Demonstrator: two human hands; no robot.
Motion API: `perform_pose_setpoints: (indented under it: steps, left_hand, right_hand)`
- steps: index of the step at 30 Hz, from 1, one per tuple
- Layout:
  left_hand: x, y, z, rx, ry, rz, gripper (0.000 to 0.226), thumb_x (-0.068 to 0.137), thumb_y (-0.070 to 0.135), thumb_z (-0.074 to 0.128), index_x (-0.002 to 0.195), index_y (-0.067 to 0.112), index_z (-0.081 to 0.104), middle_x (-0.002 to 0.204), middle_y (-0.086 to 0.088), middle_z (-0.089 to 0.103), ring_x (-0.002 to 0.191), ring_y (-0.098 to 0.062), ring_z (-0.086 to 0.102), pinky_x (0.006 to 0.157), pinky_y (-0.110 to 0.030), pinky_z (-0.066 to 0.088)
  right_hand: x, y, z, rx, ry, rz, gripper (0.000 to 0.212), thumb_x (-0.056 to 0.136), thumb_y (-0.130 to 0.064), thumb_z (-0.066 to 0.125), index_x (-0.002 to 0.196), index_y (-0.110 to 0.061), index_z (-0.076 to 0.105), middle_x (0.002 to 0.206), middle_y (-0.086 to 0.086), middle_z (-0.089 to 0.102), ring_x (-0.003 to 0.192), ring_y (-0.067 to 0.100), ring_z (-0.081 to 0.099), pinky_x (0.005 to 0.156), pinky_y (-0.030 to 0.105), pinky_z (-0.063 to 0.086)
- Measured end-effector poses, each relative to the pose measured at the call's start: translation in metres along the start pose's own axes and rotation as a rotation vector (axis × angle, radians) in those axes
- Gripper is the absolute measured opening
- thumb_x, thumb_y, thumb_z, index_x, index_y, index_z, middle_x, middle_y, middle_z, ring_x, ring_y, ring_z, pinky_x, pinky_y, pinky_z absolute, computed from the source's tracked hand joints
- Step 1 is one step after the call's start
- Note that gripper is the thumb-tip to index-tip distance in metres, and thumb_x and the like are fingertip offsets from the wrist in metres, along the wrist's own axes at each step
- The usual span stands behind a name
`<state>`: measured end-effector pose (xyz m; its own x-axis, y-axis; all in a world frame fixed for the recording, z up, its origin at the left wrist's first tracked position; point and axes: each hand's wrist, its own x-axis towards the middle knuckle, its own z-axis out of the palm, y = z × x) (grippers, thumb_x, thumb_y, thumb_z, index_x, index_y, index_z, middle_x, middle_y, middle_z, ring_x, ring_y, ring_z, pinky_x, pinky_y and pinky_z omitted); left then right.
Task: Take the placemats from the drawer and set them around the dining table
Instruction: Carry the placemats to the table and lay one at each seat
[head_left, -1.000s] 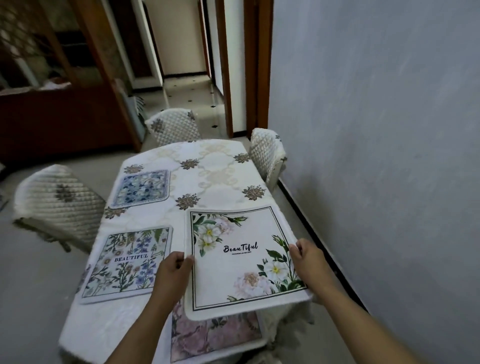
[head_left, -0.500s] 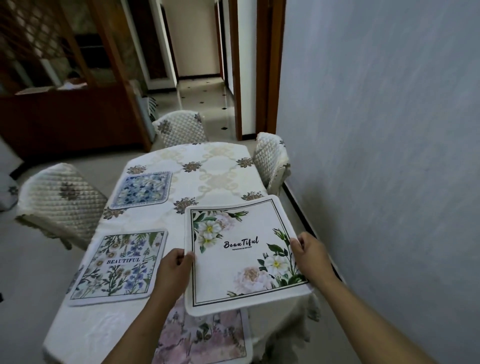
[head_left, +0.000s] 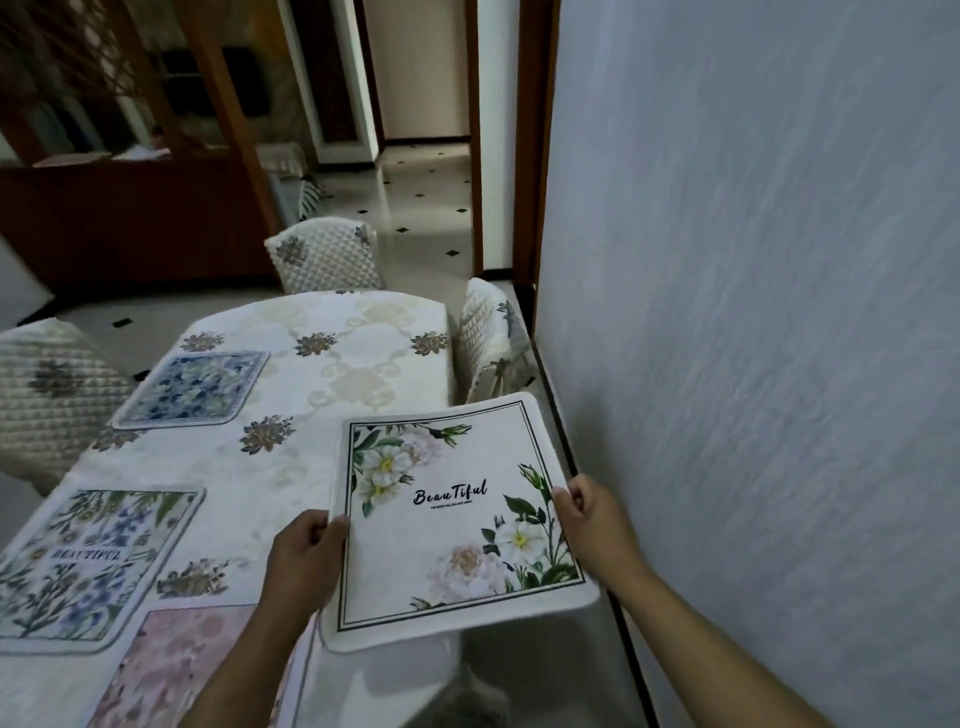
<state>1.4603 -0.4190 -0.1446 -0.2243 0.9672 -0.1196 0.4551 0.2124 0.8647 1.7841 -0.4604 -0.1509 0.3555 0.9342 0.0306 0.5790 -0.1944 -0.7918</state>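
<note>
I hold a white floral placemat (head_left: 452, 519) printed "Beautiful" flat in the air over the right edge of the dining table (head_left: 332, 364). My left hand (head_left: 306, 558) grips its left edge and my right hand (head_left: 589, 525) grips its right edge. Three placemats lie on the tablecloth: a blue patterned one (head_left: 195, 387) at the far left, a blue-flowered "Beautiful" one (head_left: 88, 561) at the near left, and a pink one (head_left: 182, 670) at the near end, partly hidden by my left forearm.
Quilted chairs stand around the table: one at the far end (head_left: 324, 260), one on the right by the wall (head_left: 491, 343), one on the left (head_left: 47, 395). A grey wall (head_left: 753, 312) runs close along the right. A tiled hallway (head_left: 421, 197) opens behind.
The held placemat has shifted right, past the table's right edge, and my view has moved right and forward along the table. Both hands keep their grip.
</note>
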Motion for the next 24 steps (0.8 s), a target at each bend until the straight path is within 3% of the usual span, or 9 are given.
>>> perform_pose_setpoints:
  steps: [10, 15, 22, 24]
  left_hand:
    - [0.060, 0.032, 0.048, -0.050, 0.092, -0.095, 0.027, 0.095, 0.023, 0.060, 0.078, 0.002, 0.061, 0.056, -0.012, 0.055, 0.040, -0.020, 0.046, 0.038, -0.021, 0.036]
    - [0.129, 0.036, 0.076, -0.125, 0.142, -0.140, 0.026, 0.093, 0.024, 0.062, 0.075, 0.006, 0.064, 0.064, -0.013, 0.064, 0.052, -0.024, 0.052, 0.052, -0.029, 0.038]
    - [0.222, 0.045, 0.104, -0.115, 0.193, -0.233, 0.030, 0.092, 0.022, 0.063, 0.065, 0.012, 0.056, 0.056, -0.003, 0.055, 0.054, -0.021, 0.049, 0.054, -0.031, 0.035]
    - [0.237, 0.047, 0.107, -0.113, 0.211, -0.264, 0.029, 0.092, 0.021, 0.063, 0.066, 0.010, 0.055, 0.057, -0.004, 0.054, 0.054, -0.020, 0.048, 0.054, -0.031, 0.035]
  right_hand:
    - [0.124, 0.012, 0.005, -0.035, -0.124, -0.071, 0.034, 0.095, -0.045, 0.047, 0.069, -0.023, 0.045, 0.061, -0.005, 0.047, 0.054, 0.010, 0.042, 0.051, 0.031, 0.037]
    - [0.216, -0.002, 0.028, -0.064, -0.187, -0.130, 0.033, 0.098, -0.037, 0.049, 0.070, -0.021, 0.044, 0.063, -0.004, 0.044, 0.057, 0.008, 0.038, 0.054, 0.031, 0.035]
    - [0.335, -0.010, 0.072, -0.181, -0.258, -0.140, 0.034, 0.095, -0.038, 0.050, 0.073, -0.012, 0.049, 0.064, 0.007, 0.051, 0.056, 0.011, 0.041, 0.053, 0.032, 0.034]
    - [0.357, -0.016, 0.081, -0.189, -0.299, -0.167, 0.034, 0.097, -0.036, 0.051, 0.068, -0.018, 0.044, 0.060, 0.001, 0.046, 0.054, 0.012, 0.039, 0.052, 0.032, 0.033]
